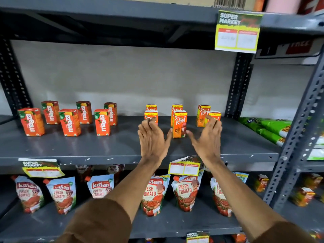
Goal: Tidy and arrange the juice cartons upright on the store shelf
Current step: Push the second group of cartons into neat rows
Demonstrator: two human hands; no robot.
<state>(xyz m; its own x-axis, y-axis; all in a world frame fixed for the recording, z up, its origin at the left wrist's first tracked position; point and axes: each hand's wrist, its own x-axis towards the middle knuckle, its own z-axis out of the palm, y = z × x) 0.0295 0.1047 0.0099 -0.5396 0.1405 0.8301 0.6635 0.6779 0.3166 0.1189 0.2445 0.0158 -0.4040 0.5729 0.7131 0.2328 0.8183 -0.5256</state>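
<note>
Several orange Real juice cartons stand upright on the right half of the grey shelf (pixel 105 148). The front middle carton (pixel 179 124) stands between my two hands. My left hand (pixel 152 139) is open, its fingers in front of the front left carton (pixel 151 115), with the thumb beside the middle carton. My right hand (pixel 208 137) is open too, its fingertips at the front right carton (pixel 214 115). Neither hand holds anything. Further Real cartons (pixel 176 107) stand in a back row. Several red Maaza cartons (pixel 102 122) stand upright in two rows on the left.
Green snack bags (pixel 266 127) lie on the neighbouring shelf at the right. Kissan tomato pouches (pixel 185 192) fill the shelf below. A yellow price tag (pixel 236 32) hangs from the shelf above. Perforated steel uprights (pixel 296 135) frame the bay on the right.
</note>
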